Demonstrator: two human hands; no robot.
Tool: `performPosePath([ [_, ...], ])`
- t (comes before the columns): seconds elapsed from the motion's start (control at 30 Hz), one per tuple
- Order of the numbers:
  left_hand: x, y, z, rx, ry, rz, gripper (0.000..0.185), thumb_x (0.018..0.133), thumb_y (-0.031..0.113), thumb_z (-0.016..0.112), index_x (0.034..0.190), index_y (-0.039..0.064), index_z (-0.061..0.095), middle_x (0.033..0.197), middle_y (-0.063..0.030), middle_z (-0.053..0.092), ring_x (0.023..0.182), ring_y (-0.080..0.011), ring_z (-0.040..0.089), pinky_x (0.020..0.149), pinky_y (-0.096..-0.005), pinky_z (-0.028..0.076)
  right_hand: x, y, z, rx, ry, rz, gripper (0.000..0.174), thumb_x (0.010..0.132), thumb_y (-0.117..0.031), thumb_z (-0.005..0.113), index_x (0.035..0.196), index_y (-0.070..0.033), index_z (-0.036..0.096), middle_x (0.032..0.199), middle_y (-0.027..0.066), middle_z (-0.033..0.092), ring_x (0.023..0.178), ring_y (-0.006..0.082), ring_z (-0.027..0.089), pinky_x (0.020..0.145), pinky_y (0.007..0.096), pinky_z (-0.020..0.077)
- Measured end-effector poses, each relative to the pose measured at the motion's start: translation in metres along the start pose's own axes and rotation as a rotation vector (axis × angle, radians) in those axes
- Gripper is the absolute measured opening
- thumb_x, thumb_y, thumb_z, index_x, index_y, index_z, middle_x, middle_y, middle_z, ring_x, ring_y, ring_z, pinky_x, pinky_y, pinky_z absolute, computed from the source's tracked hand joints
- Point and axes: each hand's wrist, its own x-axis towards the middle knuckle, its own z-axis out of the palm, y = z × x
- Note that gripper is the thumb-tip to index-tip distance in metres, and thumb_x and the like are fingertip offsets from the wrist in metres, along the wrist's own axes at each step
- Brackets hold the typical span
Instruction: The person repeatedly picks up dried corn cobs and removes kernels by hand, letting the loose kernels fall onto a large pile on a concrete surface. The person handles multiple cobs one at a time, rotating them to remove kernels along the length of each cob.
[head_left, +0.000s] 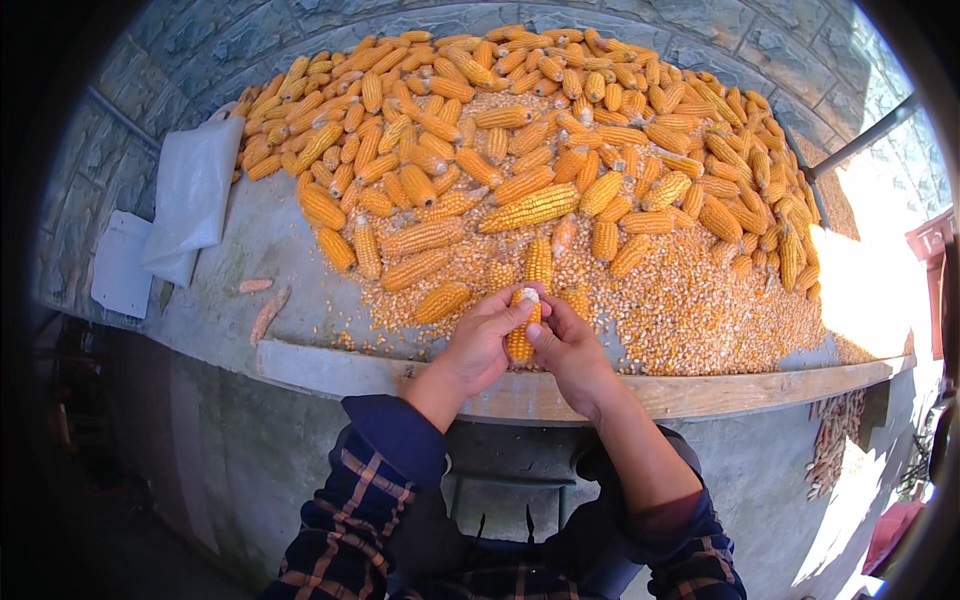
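Between my two hands is an ear of dried yellow corn (521, 341), held upright in the view with its pale, bare tip pointing away from me. My left hand (480, 337) grips it from the left, thumb across its upper part. On the other side my right hand (571, 346) closes on the ear, thumb pressed against the kernels. The ear is over the near edge of the concrete slab, just above a wooden board (510, 393). Loose kernels (697, 322) lie spread beyond and to the right of my hands.
A large heap of corn ears (450, 135) rests against the stone-tiled wall (240, 45). Left on the concrete slab (247, 217) are a folded white woven sack (196, 187), a white panel (121, 262) and bare cobs (270, 315). More cobs (834, 439) lie piled below right. A metal bar (862, 135) crosses the right side.
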Motion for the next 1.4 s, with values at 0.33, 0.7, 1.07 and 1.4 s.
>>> performPosePath([
  [0.33, 0.009, -0.017, -0.014, 0.221, 0.147, 0.014, 0.02, 0.106, 0.021, 0.054, 0.115, 0.004, 0.061, 0.099, -0.0053, 0.063, 0.09, -0.0148, 0.06, 0.079, -0.0282, 0.051, 0.004, 0.028, 0.008, -0.101, 0.048, -0.032, 0.046, 0.104, -0.011, 0.059, 0.148, -0.008, 0.046, 0.117, 0.0012, 0.06, 0.1, 0.009, 0.054, 0.08, 0.0254, 0.0484],
  [0.7, 0.007, -0.008, 0.0, 0.265, 0.196, -0.033, 0.032, 0.106, 0.038, 0.058, 0.11, 0.006, 0.061, 0.09, -0.003, 0.061, 0.081, -0.0131, 0.06, 0.069, -0.0277, 0.051, 0.003, 0.024, 0.012, -0.076, 0.064, -0.028, 0.052, 0.099, -0.005, 0.065, 0.147, -0.005, 0.044, 0.111, 0.001, 0.051, 0.093, 0.0094, 0.052, 0.078, 0.0266, 0.0505],
  [1.07, 0.011, -0.013, -0.012, 0.338, 0.193, -0.004, 0.044, 0.107, 0.049, 0.049, 0.107, 0.007, 0.062, 0.082, -0.0035, 0.062, 0.072, -0.0118, 0.059, 0.061, -0.0265, 0.049, 0.0, 0.024, 0.012, -0.096, 0.043, 0.001, 0.053, 0.102, -0.012, 0.063, 0.151, -0.006, 0.043, 0.111, 0.0013, 0.059, 0.098, 0.0107, 0.057, 0.079, 0.0283, 0.0525],
  [1.4, 0.001, 0.002, 0.007, 0.168, 0.162, -0.154, 0.068, 0.101, 0.07, 0.037, 0.103, 0.007, 0.062, 0.072, -0.0038, 0.058, 0.049, -0.0129, 0.055, 0.036, -0.0274, 0.041, 0.01, 0.007, -0.001, 0.212, -0.078, 0.018, 0.044, 0.106, -0.025, 0.058, 0.146, -0.01, 0.05, 0.098, 0.0021, 0.058, 0.069, 0.0126, 0.06, 0.065, 0.0304, 0.0578],
])
